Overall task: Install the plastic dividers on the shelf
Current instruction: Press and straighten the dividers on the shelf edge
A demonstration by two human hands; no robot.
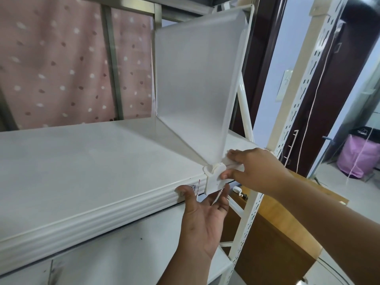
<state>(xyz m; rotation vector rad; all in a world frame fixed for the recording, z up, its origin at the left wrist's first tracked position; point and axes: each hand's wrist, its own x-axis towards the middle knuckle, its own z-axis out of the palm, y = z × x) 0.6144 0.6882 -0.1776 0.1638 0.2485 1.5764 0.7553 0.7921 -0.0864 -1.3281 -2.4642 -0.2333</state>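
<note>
A translucent white plastic divider (195,85) stands upright near the right end of the white metal shelf (82,171). Its white clip (213,179) hangs over the shelf's ribbed front edge. My right hand (253,169) pinches the clip and the divider's front foot, fingers on top and thumb on the clip's face. My left hand (203,217) is palm-up under the clip, thumb against the shelf's front lip and fingertips touching the clip's lower edge.
A perforated white upright (246,219) carries the shelf at the right. A lower shelf (123,243) lies beneath. A pink patterned curtain (51,64) hangs behind. A wooden cabinet (277,233) stands to the right, with a pink bin (357,155) beyond.
</note>
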